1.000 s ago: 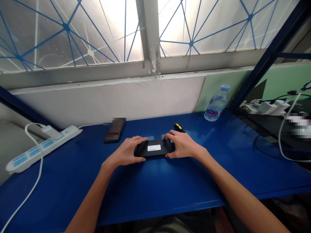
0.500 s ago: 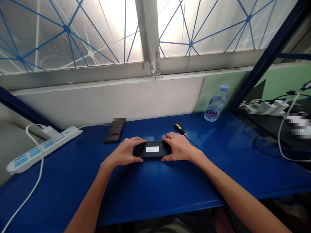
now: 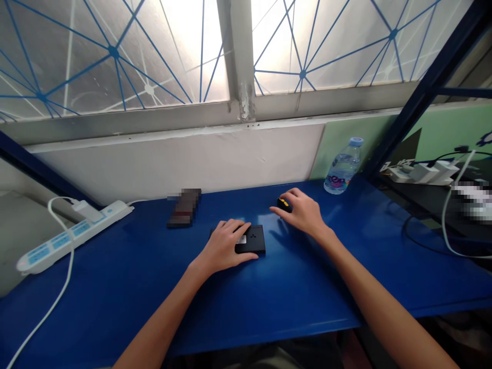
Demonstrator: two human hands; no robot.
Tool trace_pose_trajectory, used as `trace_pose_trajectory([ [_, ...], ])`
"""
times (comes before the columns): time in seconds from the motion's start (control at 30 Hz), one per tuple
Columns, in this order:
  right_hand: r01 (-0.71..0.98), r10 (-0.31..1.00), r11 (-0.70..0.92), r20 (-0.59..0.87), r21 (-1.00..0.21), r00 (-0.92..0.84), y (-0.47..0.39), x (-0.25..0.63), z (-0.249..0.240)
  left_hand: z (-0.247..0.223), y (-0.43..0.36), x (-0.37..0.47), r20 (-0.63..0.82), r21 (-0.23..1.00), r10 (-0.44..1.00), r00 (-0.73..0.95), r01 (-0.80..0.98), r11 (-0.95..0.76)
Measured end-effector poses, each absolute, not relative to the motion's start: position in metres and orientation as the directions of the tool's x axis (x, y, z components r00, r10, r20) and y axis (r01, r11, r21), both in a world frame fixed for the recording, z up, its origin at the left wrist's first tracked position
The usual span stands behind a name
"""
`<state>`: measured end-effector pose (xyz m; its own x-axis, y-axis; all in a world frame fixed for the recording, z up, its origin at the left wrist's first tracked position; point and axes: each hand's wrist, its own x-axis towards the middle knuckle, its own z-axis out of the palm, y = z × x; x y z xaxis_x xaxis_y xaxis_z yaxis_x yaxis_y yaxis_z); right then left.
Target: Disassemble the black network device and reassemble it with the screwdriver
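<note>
A flat black box [image 3: 251, 245] with a white label lies on the blue table. My left hand [image 3: 225, 245] grips it from the left, with the thumb along the near edge and the fingers over the top and far edge, covering part of the label. To the right, my right hand [image 3: 302, 210] is at a black and yellow screwdriver [image 3: 284, 204]. Its thumb and forefinger are apart on either side of the handle. The hand hides the screwdriver's shaft, and I cannot tell whether the fingers touch the handle.
A dark phone [image 3: 184, 207], partly pixelated, lies at the back left. Left of it stretches a white power strip [image 3: 73, 238] with a plugged-in charger and white cable [image 3: 69, 277]. A water bottle [image 3: 343, 166] stands upright at the back right. Behind the blue table [image 3: 246, 307] rises a wall.
My right hand has left the box's right end and moved right and back to the screwdriver. My left hand has slid rightward over the top of the box.
</note>
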<state>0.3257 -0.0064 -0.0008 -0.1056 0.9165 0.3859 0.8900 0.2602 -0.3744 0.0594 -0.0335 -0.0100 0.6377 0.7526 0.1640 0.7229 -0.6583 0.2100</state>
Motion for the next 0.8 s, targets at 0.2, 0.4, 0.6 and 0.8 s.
trace_pose_trajectory([
  [0.2,0.958,0.976,0.0,0.208,-0.286,0.062,0.016,0.347,-0.02,-0.017,-0.031,0.059,0.243,0.176,0.717,0.653,0.697,-0.695],
  [0.4,0.915,0.98,-0.023,0.173,-0.402,0.1,0.019,0.344,-0.023,-0.02,-0.029,0.058,0.282,0.18,0.706,0.649,0.687,-0.704],
  [0.6,0.731,0.875,0.106,0.413,-0.674,0.254,0.016,0.35,-0.011,-0.022,-0.029,0.057,0.304,0.188,0.698,0.648,0.677,-0.711],
  [0.8,0.625,0.783,0.243,0.53,-0.742,0.325,0.012,0.35,-0.002,-0.027,-0.025,0.058,0.345,0.158,0.687,0.639,0.682,-0.714],
])
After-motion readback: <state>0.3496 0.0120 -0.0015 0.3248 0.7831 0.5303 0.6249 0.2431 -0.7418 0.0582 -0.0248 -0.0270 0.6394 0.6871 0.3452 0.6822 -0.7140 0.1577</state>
